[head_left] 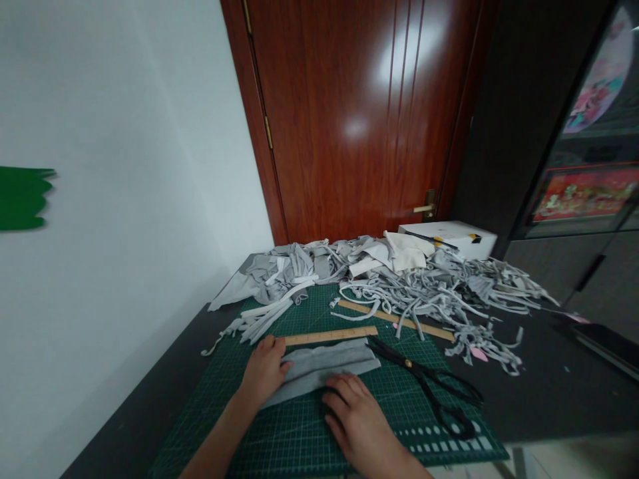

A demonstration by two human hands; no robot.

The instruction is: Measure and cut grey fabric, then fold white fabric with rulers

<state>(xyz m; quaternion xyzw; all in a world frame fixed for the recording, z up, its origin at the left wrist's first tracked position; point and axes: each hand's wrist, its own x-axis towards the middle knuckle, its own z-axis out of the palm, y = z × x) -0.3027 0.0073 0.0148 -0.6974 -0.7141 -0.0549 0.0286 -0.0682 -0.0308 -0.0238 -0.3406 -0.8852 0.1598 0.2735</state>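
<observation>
While your left hand lies at one end of a grey cloth strip, its thumb rests over the fabric and its fingers bunch by the end of a wooden ruler; whether it pinches the cloth or only presses it, you cannot tell from this view; your right hand is half-open and loosely curved, thumb apart from fingers, fingertips at the strip's near edge, seemingly closed on nothing.

The strip lies creased across a green cutting mat, between you and the ruler; your hands are probably spread along it to keep it flat, and the ruler is likely set alongside as a guide; black scissors lie slightly parted, tips beside the strip's far end, handles towards your right, presumably within easy reach.

Beyond, a second wooden ruler slants partly under a heap of grey strips and scraps; behind that stand a white box and a red-brown door.

No brand can be read; the rulers' marks are too small, and a red panel in the cabinet on the right bears gold marks, too blurred to make out.
</observation>
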